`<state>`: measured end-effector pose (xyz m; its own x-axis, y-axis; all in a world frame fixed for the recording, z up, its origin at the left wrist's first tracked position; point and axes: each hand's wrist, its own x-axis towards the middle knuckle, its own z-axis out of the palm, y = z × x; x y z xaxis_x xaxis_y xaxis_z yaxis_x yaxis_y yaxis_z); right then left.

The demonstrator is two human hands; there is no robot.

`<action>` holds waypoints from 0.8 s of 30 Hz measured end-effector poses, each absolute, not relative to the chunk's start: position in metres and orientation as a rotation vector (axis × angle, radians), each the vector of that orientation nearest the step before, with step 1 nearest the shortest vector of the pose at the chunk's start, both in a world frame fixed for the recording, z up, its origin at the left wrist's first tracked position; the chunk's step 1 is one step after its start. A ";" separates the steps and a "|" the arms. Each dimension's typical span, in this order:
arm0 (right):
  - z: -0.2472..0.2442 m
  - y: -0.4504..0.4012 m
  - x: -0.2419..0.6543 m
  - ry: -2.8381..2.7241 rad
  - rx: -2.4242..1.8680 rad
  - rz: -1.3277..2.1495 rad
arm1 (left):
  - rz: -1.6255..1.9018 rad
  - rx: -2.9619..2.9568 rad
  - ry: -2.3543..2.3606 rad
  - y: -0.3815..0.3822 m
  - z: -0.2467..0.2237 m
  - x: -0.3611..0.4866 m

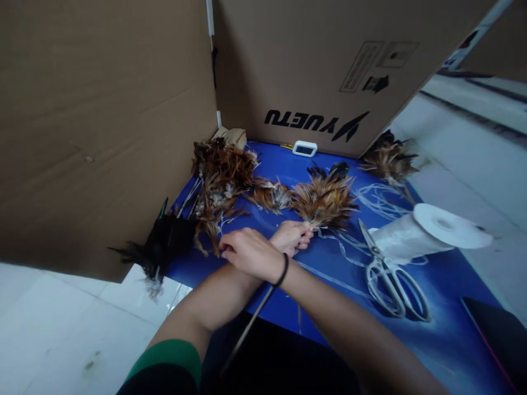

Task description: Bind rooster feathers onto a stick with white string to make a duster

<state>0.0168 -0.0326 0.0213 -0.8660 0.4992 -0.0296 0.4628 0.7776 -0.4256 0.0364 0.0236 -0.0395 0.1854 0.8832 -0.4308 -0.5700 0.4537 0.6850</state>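
My left hand (291,236) is closed around the base of a feather duster (325,197), whose brown and black feathers fan out beyond my fingers. Its thin stick (251,323) runs back under my right wrist toward my body. Crossed over my left forearm, my right hand (249,252) has its fingers curled together beside loose brown feathers (209,233). Whatever is between those fingertips, if anything, is too small to make out. Clear plastic ribbon (341,247) trails from near my left hand toward metal scissors (387,274) lying on the blue table (329,307).
A pile of brown feathers (224,170) lies at the back left, with black feathers (171,241) at the left edge. To the right are a ribbon spool (436,230), another feather bunch (391,159) and a dark flat object (494,334). Cardboard (296,71) walls the back; a small white device (304,148) stands there.
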 end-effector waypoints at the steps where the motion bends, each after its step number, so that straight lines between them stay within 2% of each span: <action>1: 0.021 -0.034 0.006 -2.949 -0.839 0.634 | 1.061 0.439 0.883 0.024 -0.039 0.036; 6: 0.016 -0.037 -0.029 -3.052 -1.051 0.573 | 1.061 0.499 0.882 0.023 -0.039 0.033; 13: 0.011 -0.031 -0.034 -3.045 -1.132 0.749 | 1.086 0.564 0.849 0.024 -0.039 0.032; 21: 0.030 -0.030 0.009 -2.816 -0.973 0.556 | 1.110 0.581 0.851 0.029 -0.043 0.033; 24: 0.041 -0.024 0.043 -2.496 -1.070 0.695 | 1.097 0.587 0.954 0.033 -0.047 0.035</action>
